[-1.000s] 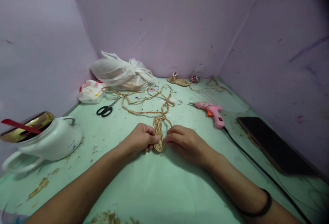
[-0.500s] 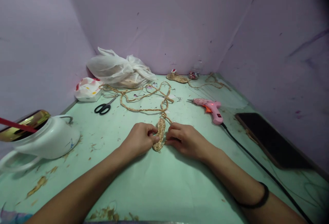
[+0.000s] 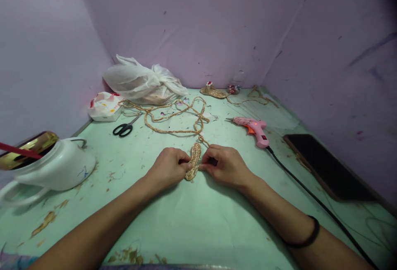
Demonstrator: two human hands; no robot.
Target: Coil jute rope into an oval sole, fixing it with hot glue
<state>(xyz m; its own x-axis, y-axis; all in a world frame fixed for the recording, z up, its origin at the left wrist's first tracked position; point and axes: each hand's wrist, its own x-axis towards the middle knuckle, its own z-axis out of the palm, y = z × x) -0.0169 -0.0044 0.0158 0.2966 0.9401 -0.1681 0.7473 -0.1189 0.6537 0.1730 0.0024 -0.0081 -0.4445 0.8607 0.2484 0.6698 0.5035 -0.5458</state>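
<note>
A small sole-shaped coil of braided straw cord point(image 3: 195, 154) stands between my hands on the pale green table. My left hand point(image 3: 170, 164) pinches its left edge between thumb and fingers. On the other side, my right hand point(image 3: 226, 164) is closed on the braided cord close to the coil's right edge. From there the loose braided cord point(image 3: 167, 131) runs away from me in wide loops across the table. My right fingers partly hide where cord and coil meet.
A pink glue gun point(image 3: 252, 128) with a black cable lies right, beside a dark phone point(image 3: 328, 166). Black-handled scissors point(image 3: 124, 128), a white pot point(image 3: 65, 166) and a white plastic bag point(image 3: 145, 80) are left. At the back rests a finished-looking straw slipper point(image 3: 213, 91).
My right fingers have shifted their grip slightly, with the cord now bending round toward them at the coil's far end. The coil looks a little more curved. My left hand stays nearly still.
</note>
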